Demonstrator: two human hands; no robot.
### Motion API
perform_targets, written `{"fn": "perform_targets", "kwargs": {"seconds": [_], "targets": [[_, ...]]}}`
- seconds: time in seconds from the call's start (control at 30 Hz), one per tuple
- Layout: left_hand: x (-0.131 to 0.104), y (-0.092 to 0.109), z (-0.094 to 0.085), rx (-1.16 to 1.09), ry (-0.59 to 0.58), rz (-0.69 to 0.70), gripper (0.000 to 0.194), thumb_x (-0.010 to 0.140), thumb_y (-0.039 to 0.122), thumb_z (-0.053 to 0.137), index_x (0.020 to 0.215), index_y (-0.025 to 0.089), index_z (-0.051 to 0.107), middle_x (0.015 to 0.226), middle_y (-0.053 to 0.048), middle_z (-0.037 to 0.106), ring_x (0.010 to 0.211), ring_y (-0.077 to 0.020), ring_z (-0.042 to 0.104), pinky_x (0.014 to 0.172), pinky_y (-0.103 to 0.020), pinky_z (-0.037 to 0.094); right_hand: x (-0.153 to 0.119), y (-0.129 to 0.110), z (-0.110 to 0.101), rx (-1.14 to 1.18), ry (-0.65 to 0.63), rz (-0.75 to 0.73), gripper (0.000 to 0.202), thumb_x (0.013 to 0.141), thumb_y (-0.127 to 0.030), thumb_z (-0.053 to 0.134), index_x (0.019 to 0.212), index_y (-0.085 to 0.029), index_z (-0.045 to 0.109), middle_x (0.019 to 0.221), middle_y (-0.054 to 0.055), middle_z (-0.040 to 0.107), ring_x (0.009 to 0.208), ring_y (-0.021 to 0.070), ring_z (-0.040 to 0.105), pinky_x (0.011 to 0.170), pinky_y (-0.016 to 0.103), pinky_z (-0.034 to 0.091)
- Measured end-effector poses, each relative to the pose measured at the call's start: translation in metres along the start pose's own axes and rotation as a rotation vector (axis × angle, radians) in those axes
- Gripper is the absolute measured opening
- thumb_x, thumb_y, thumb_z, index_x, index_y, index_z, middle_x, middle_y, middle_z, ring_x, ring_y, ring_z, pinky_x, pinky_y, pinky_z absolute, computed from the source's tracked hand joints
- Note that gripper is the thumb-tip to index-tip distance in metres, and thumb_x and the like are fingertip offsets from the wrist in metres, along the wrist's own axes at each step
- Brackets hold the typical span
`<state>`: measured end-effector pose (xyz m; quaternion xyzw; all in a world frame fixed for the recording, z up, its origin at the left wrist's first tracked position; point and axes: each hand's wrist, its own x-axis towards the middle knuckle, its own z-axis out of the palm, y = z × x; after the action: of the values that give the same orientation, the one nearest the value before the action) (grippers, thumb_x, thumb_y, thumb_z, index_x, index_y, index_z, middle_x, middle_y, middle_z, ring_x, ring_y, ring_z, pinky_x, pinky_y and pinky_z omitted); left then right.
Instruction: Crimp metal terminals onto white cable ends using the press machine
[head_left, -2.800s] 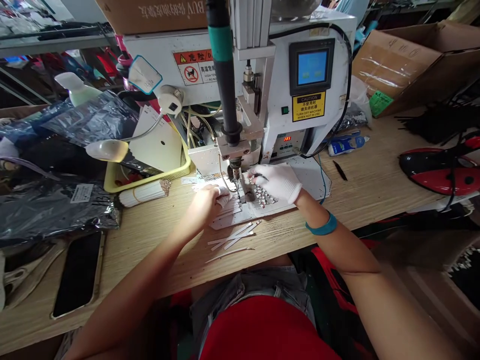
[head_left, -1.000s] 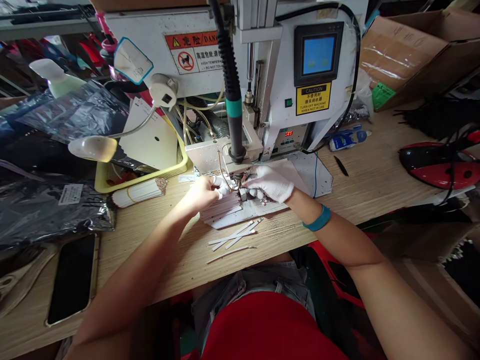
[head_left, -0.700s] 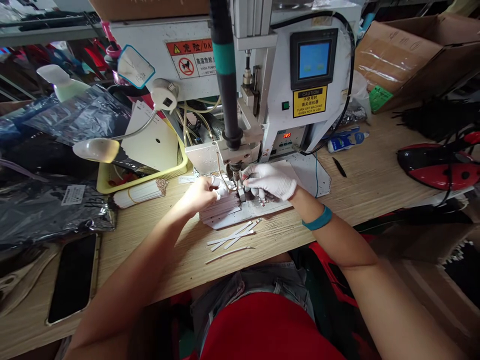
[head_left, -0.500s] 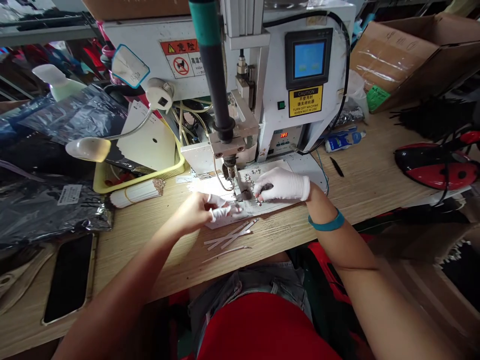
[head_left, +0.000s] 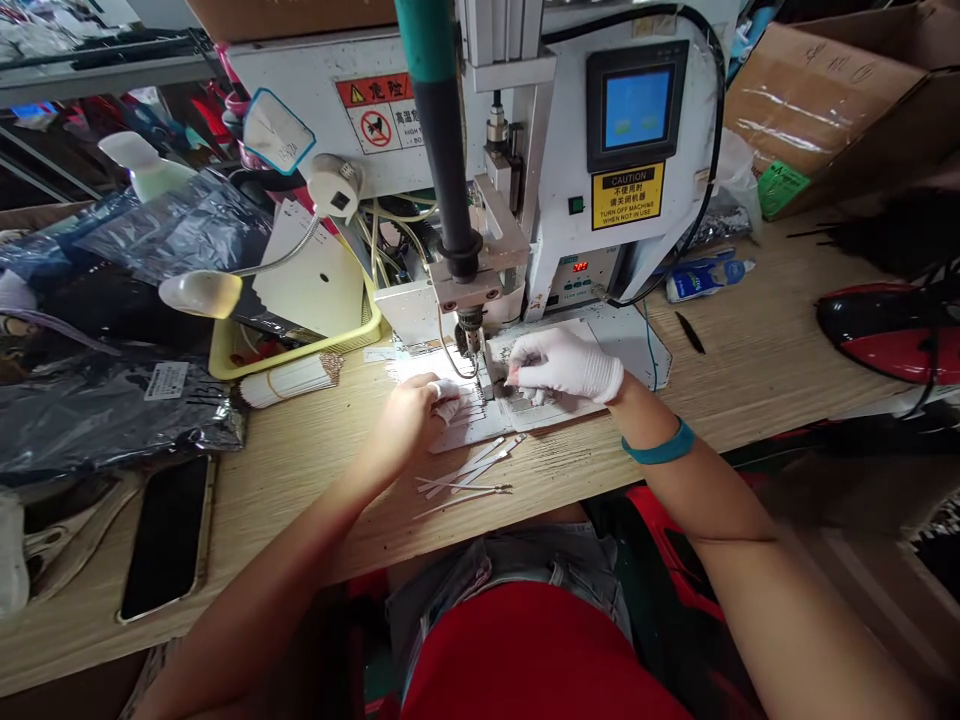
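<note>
My left hand [head_left: 424,405], with white covers on some fingertips, rests at the left part of a white work plate [head_left: 469,432]. Its fingers are bent together by thin white strips; what they hold is hidden. My right hand [head_left: 566,365], in a white glove, pinches just right of the machine's tip, its thumb and forefinger closed on something too small to name. Between both hands stands the lower end of the machine head [head_left: 471,335], with a thin curved tube beside it. Several narrow white strips [head_left: 469,470] with small dark ends lie crossed in front of the plate.
The white machine [head_left: 555,220] with a screen [head_left: 636,108] stands behind. At left are a bundle of white strips [head_left: 292,380], a yellow basket [head_left: 300,350], a lamp [head_left: 201,293] and a phone [head_left: 166,538]. A blue-white tube [head_left: 709,277] and a cardboard box [head_left: 817,90] are at right.
My left hand's fingers have drawn back to the left and closed up. My right fingertips have shifted nearer the machine's tip. Another thin strip shows among those in front; the view shifted slightly.
</note>
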<state>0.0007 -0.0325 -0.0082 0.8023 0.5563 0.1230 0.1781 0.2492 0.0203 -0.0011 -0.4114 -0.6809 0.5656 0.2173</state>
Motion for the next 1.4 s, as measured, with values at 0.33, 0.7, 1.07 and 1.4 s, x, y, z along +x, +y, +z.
{"fn": "perform_targets", "kwargs": {"seconds": [0.33, 0.7, 1.07, 1.4], "targets": [[0.014, -0.003, -0.019, -0.249, -0.054, -0.011, 0.027, 0.083, 0.039, 0.055, 0.081, 0.015, 0.066, 0.073, -0.004, 0.066, 0.064, -0.0143, 0.056, 0.060, -0.023, 0.040, 0.023, 0.005, 0.028, 0.301, 0.113, 0.166, 0.021, 0.078, -0.031, 0.072, 0.075, -0.014, 0.059, 0.051, 0.000, 0.060, 0.036, 0.0090, 0.054, 0.028, 0.016, 0.038], [0.031, -0.006, -0.018, -0.578, -0.182, -0.163, 0.017, 0.069, 0.030, 0.059, 0.064, 0.014, 0.059, 0.060, 0.001, 0.052, 0.055, -0.0094, 0.041, 0.049, -0.021, 0.030, 0.023, 0.002, 0.034, 0.328, 0.179, 0.146, 0.017, 0.081, -0.024, 0.068, 0.079, -0.017, 0.053, 0.050, -0.002, 0.060, 0.035, 0.0079, 0.053, 0.030, 0.015, 0.041], [0.035, -0.004, -0.017, -0.690, -0.193, -0.250, 0.008, 0.059, 0.020, 0.049, 0.058, 0.015, 0.054, 0.053, 0.004, 0.041, 0.047, -0.0061, 0.029, 0.048, -0.022, 0.022, 0.018, 0.002, 0.042, 0.175, 0.306, -0.038, 0.012, 0.080, -0.023, 0.063, 0.086, -0.019, 0.054, 0.051, -0.006, 0.055, 0.039, 0.0076, 0.050, 0.034, 0.016, 0.039], [0.036, -0.004, -0.017, -0.711, -0.189, -0.256, 0.008, 0.057, 0.023, 0.050, 0.053, 0.016, 0.050, 0.052, 0.004, 0.042, 0.049, -0.0068, 0.031, 0.049, -0.023, 0.022, 0.019, 0.010, 0.045, 0.033, 0.342, -0.159, 0.008, 0.084, -0.025, 0.058, 0.085, -0.020, 0.052, 0.066, -0.004, 0.057, 0.049, 0.0087, 0.052, 0.051, 0.021, 0.042]]}}
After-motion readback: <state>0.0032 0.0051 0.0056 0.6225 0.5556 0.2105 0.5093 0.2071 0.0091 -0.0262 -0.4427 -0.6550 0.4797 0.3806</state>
